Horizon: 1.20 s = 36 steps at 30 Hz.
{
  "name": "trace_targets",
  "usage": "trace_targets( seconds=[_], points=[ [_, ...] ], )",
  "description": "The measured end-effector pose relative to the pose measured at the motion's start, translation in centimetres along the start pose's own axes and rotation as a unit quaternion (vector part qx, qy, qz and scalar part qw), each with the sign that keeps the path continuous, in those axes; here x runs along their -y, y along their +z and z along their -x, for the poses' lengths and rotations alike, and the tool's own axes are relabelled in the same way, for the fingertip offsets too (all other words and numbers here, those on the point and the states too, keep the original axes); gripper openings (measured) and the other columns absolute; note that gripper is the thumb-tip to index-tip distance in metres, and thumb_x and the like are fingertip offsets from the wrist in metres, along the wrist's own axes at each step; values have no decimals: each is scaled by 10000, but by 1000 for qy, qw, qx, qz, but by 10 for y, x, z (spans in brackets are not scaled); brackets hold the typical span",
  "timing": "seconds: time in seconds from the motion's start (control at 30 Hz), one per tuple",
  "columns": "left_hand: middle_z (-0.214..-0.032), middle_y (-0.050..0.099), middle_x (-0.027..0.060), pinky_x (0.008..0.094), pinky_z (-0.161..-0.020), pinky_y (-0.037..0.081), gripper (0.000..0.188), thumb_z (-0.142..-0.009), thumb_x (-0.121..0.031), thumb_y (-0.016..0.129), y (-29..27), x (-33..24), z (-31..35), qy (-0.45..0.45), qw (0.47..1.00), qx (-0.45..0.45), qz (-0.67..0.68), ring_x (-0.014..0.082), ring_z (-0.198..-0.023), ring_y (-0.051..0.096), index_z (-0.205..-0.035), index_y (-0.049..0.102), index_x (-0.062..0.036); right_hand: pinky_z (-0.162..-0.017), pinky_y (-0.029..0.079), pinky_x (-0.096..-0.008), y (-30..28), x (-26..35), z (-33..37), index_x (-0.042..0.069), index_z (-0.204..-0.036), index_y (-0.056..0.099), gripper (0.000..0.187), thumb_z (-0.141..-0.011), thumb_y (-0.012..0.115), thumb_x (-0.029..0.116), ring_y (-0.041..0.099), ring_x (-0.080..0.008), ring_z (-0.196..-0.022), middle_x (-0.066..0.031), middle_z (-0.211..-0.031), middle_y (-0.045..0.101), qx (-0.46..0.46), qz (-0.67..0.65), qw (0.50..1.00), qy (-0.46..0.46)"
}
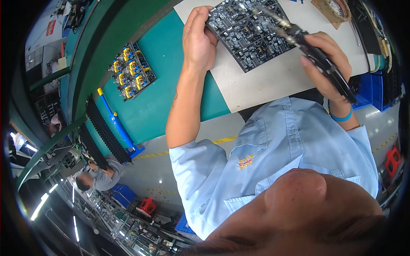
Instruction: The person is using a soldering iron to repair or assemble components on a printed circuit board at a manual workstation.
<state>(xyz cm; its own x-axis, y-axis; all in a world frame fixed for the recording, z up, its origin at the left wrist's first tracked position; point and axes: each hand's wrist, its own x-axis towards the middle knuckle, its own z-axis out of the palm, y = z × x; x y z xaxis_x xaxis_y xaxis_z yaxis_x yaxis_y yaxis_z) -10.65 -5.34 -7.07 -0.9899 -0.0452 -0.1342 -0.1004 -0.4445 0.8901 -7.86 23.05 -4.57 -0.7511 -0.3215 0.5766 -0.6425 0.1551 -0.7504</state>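
Blue cloth, our shirt point(273, 132), lies nearest. Our right hand point(342, 64) grips a black tool point(326, 67), its blurred metal tip over the board point(245, 40); our left hand point(199, 42) grasps that board's left edge, above the surface point(153, 109). Farther left lie yellow-blue parts point(133, 68); beyond, a co-worker point(106, 180).

left hand point(199, 42): holding dark circuit panel point(250, 36) | right hand point(326, 64): gripping black-handled tool point(318, 56)

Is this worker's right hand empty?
No, the right hand grips a black-handled tool with blurred metal tips over the dark rectangular circuit-board panel.
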Motion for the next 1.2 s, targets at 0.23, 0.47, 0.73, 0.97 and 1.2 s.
trace_targets(
  seconds=[0.23, 0.47, 0.73, 0.97, 1.2],
  points=[
    [-906, 587, 23, 200, -681, 434, 189, -1056, -195, 456, 22, 2, 2, 10, 998, -68, -9, 84, -759, 542, -1077, 577, -52, -674, 473, -244, 23, 8, -22, -25, -1140, 688, 426, -721, 698, -100, 605, -170, -745, -110, -945, 692, 51, -28, 998, 20],
    [-910, 593, 24, 194, -653, 442, 181, -1059, -189, 458, 21, 1, 3, 25, 998, -62, -18, 78, -743, 547, -1104, 563, -49, -653, 466, -232, 28, 7, -25, -17, -1120, 700, 414, -716, 698, -103, 598, -151, -717, -91, -917, 693, 45, -34, 998, 28],
    [-920, 596, 25, 194, -647, 443, 179, -1059, -190, 463, 22, 0, 4, 28, 998, -56, -32, 76, -750, 550, -1104, 566, -51, -648, 465, -233, 29, 11, -29, -12, -1124, 699, 415, -719, 697, -101, 597, -149, -716, -84, -899, 689, 42, -35, 998, 23],
    [-939, 601, 31, 203, -671, 450, 185, -1059, -196, 464, 22, 0, 4, 22, 997, -64, -38, 83, -775, 560, -1099, 574, -52, -660, 473, -237, 21, 14, -30, -17, -1127, 696, 417, -718, 695, -100, 603, -154, -726, -90, -925, 691, 63, -40, 997, 37],
    [-951, 609, 47, 222, -699, 464, 222, -1065, -232, 454, 18, 3, -3, 10, 999, -48, -6, 106, -795, 573, -1102, 580, -52, -756, 513, -252, -8, 11, -12, -30, -1191, 667, 436, -760, 722, -70, 662, -190, -818, -122, -1051, 705, 25, -1, 999, 32]
  ],
)
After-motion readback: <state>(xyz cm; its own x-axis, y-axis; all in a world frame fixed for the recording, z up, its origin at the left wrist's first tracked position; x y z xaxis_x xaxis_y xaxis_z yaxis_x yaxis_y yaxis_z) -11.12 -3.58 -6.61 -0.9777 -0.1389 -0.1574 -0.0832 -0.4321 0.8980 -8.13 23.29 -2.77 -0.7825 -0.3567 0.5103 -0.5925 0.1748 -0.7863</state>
